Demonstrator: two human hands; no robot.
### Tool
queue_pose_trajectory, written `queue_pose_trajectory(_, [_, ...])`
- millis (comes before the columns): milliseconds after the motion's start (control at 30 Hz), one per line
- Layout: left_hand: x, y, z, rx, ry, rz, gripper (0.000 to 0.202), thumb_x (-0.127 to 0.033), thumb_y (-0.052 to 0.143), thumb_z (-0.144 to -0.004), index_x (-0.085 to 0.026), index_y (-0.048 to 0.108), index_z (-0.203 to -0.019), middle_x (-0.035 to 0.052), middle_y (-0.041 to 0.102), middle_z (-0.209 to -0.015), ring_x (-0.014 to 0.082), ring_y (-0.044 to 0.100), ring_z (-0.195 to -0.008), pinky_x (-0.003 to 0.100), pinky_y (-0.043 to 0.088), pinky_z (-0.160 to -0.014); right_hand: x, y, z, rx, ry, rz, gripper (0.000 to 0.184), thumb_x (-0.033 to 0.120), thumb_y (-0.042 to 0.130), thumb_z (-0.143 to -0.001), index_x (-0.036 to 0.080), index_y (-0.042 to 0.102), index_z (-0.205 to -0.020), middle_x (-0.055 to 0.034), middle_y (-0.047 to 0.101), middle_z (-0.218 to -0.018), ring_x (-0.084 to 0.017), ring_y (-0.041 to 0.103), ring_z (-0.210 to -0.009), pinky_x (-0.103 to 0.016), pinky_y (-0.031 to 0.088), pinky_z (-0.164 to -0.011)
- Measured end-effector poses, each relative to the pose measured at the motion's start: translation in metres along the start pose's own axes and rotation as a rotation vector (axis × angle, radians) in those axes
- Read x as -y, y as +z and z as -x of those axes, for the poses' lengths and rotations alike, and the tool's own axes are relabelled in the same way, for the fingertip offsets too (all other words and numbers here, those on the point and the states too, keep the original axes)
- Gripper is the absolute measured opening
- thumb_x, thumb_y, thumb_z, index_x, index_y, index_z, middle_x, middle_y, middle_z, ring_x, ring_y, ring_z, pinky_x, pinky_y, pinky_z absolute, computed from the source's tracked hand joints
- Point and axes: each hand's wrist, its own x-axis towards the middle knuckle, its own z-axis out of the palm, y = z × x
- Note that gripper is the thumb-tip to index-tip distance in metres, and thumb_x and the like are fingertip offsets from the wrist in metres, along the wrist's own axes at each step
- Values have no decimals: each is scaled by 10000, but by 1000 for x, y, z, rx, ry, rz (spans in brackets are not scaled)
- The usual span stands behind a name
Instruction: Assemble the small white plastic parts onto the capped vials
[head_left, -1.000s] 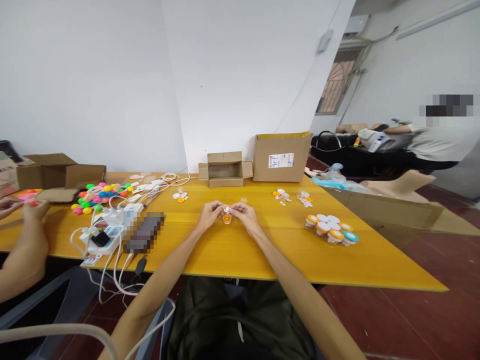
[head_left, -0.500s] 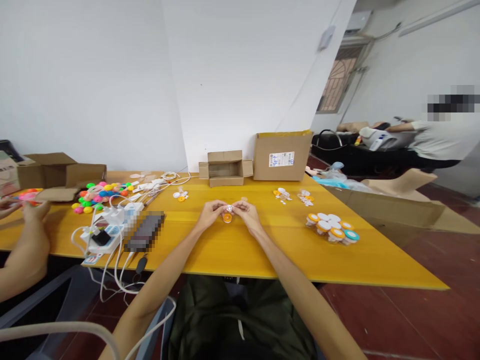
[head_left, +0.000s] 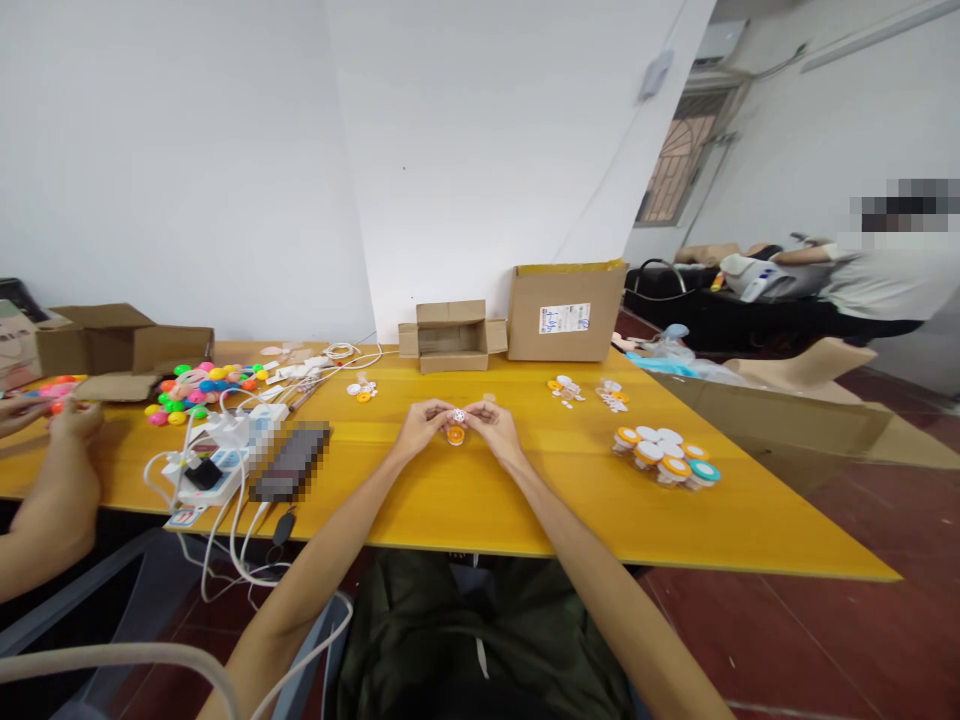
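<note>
Between my left hand point(head_left: 422, 425) and my right hand point(head_left: 487, 428), a small white round piece with dark holes point(head_left: 459, 415) is pinched by the fingertips of both. Right below it, an orange ring-shaped cap point(head_left: 455, 435) stands at the table surface, close under my fingers. What the white piece belongs to is too small to make out. Off to my right sits a cluster of round lidded containers point(head_left: 667, 455) with white, orange and teal tops. Small loose white and orange parts point(head_left: 564, 388) lie beyond my right hand, and more loose parts point(head_left: 363, 390) lie beyond my left.
A small open carton point(head_left: 452, 360) and a larger closed box point(head_left: 559, 335) stand by the wall. On the left are a phone point(head_left: 292, 462), a power strip with cables point(head_left: 225, 460) and colourful balls point(head_left: 199, 390). A co-worker's arm point(head_left: 56, 490) reaches in there; another person sits far right.
My hands stay in nearly the same place, with the white piece still between the fingertips. At the left, the co-worker's hand has shifted slightly around a colourful item.
</note>
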Motion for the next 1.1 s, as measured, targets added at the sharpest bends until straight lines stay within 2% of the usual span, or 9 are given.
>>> queue_pose_trajectory(367, [1, -3, 1, -3, 7, -2, 231, -383, 738, -741, -161, 735, -805, 39, 737, -709, 156, 661, -638, 270, 539, -622, 1, 0, 2, 27, 24, -29, 272, 416, 847, -554, 232, 710, -701, -29, 735, -747, -213, 684, -744, -369, 569, -777])
queue_pose_trajectory(667, [-2, -2, 1, -15, 20, 2, 250, -405, 746, -724, -164, 714, -783, 37, 729, -692, 163, 661, -624, 282, 542, -615, 6, 1, 4, 42, 3, -8, 272, 409, 843, -565, 236, 714, -731, -25, 738, -774, -213, 685, -781, -369, 552, -822])
queue_pose_trajectory(867, [-3, 0, 2, -7, 43, -26, 290, -442, 755, -715, -163, 705, -775, 38, 728, -725, 156, 655, -641, 269, 530, -621, 5, 1, 3, 35, -10, 14, 306, 451, 850, -551, 234, 695, -699, -16, 725, -742, -201, 674, -763, -352, 548, -791])
queue_pose_trajectory(1100, [-9, 2, 3, -5, 33, -42, 297, -439, 783, -680, -167, 676, -731, -6, 683, -679, 119, 610, -583, 231, 484, -583, 4, 1, 3, 43, -46, 36, 315, 480, 823, -582, 220, 695, -706, -15, 721, -730, -186, 663, -734, -330, 544, -748])
